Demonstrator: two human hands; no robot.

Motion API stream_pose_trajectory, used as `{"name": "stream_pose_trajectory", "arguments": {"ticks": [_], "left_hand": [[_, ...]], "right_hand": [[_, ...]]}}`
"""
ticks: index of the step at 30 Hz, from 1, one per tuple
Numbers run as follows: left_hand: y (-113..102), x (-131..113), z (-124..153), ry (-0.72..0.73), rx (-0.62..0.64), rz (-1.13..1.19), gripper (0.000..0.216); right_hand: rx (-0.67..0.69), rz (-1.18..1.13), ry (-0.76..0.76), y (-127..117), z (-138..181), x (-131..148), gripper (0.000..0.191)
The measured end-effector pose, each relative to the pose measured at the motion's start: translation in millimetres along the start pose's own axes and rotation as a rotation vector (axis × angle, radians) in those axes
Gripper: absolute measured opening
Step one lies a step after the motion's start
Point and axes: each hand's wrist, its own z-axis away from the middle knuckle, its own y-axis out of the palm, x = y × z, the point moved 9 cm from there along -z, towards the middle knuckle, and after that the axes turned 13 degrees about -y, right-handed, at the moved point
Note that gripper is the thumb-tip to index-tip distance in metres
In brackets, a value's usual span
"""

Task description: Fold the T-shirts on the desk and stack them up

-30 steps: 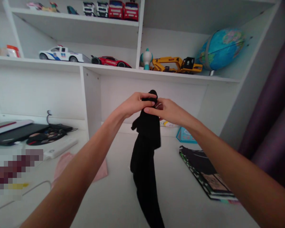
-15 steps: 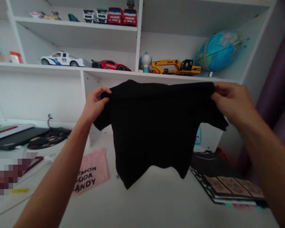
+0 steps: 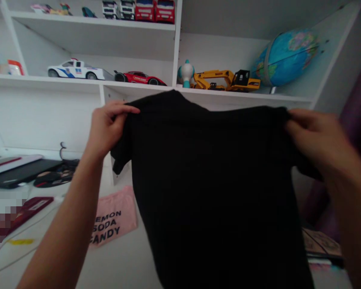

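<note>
A black T-shirt (image 3: 216, 180) hangs stretched between my two hands above the white desk (image 3: 123, 267). My left hand (image 3: 110, 124) pinches its left shoulder, thumb and fingers closed on the cloth, with a short sleeve drooping below. At the opposite shoulder, my right hand (image 3: 315, 134) is closed on the fabric, slightly blurred. The shirt's lower hem runs past the bottom of the view. Behind my left forearm, a folded pink cloth (image 3: 124, 208) with dark lettering lies on the desk, partly covered by the arm.
White shelving (image 3: 141, 86) behind holds a white toy pickup (image 3: 75, 70), a red toy car (image 3: 138, 78), a yellow toy excavator (image 3: 228, 79) and a globe (image 3: 285, 58). A black laptop-like slab (image 3: 21, 172) lies at left. Books (image 3: 325, 243) sit at right, beside a purple curtain (image 3: 353, 104).
My hands have spread farther apart, and the shirt now looks larger and nearer. Its body has dropped open, its hem passing out of view at the bottom and covering more of the books.
</note>
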Motion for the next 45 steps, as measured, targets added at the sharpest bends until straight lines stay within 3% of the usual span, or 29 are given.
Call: {"name": "stream_pose_trajectory", "arguments": {"ticks": [2,4,6,8,10,13,17,21,28,32,37,42,45], "left_hand": [[42,33,6,-0.053,0.128,-0.050,0.030],[93,69,25,-0.111,0.296,-0.155,0.036],[143,104,59,-0.192,0.497,-0.334,0.039],[179,133,103,-0.283,0.670,-0.512,0.048],[204,145,151,-0.300,0.816,-0.591,0.052],[228,139,221,-0.238,0.998,-0.533,0.056],[239,131,291,-0.205,1.172,-0.452,0.064],[236,135,314,-0.249,1.169,-0.452,0.066],[240,134,309,-0.295,1.122,-0.482,0.073],[236,127,316,-0.281,1.152,-0.441,0.075],[231,136,317,-0.310,1.180,-0.434,0.079],[243,144,313,-0.337,1.140,-0.461,0.080],[251,148,311,-0.346,1.143,-0.459,0.078]], "right_hand": [[0.049,0.286,0.170,33,3,-27,0.021],[0.148,0.420,0.267,74,18,-51,0.026],[0.235,0.450,0.312,112,41,-71,0.032],[0.330,0.448,0.336,146,68,-82,0.040],[0.432,0.405,0.324,179,97,-80,0.042],[0.608,0.293,0.261,227,144,-55,0.040],[0.894,0.146,0.280,276,221,-21,0.056],[1.037,0.121,0.426,288,268,-23,0.063],[1.070,0.126,0.429,293,266,-42,0.064],[1.036,0.115,0.383,290,269,-37,0.063],[1.021,0.102,0.366,283,276,-36,0.062],[1.034,0.160,0.387,290,269,-50,0.060],[1.040,0.216,0.416,287,253,-45,0.058]]}}
